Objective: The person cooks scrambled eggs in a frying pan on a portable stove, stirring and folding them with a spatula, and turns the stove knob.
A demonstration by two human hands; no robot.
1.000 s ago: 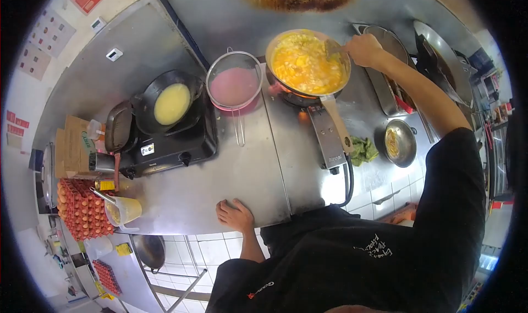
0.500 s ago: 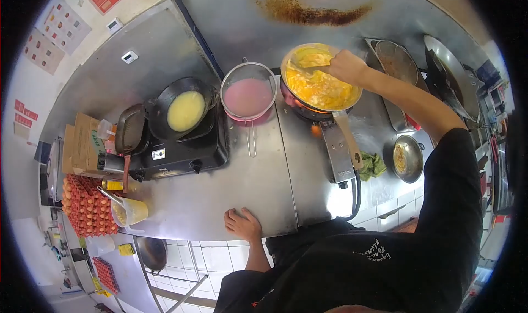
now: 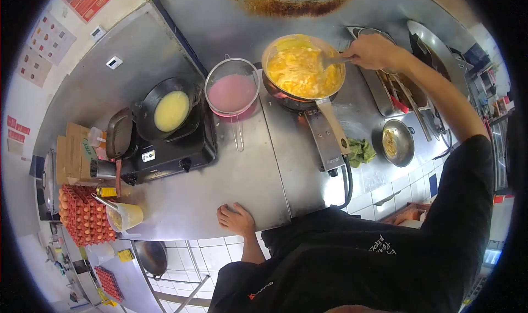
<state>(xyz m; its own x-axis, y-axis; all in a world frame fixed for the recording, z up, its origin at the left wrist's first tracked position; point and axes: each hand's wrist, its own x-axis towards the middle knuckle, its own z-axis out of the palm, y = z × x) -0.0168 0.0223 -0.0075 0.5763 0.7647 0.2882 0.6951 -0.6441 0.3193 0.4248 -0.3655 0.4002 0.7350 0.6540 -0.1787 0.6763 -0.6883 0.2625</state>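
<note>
My right hand [image 3: 374, 52] is wrapped around the handle of a spatula [image 3: 329, 60], out beyond the right rim of a frying pan [image 3: 326, 100]. The spatula's blade dips into soft, streaky yellow egg [image 3: 297, 74] that fills the pan. The pan stands over a lit burner [image 3: 291, 101], its beige handle pointing toward me and not held. My left hand [image 3: 235, 219] lies on the near edge of the steel counter [image 3: 220, 189], fingers apart, holding nothing.
Left of the pan, a strainer [image 3: 234, 86] sits over a pink container. A black wok [image 3: 147, 107] with pale yellow content rests on a gas stove [image 3: 170, 159]. Egg trays [image 3: 85, 217] and a jug [image 3: 131, 213] stand far left. Rightward are a green cloth [image 3: 360, 152] and steel bowl [image 3: 404, 145].
My right hand has swept the spatula from the pan's left side to its right side. The egg's surface has shifted. The camera view has turned slightly; my left hand stays on the counter.
</note>
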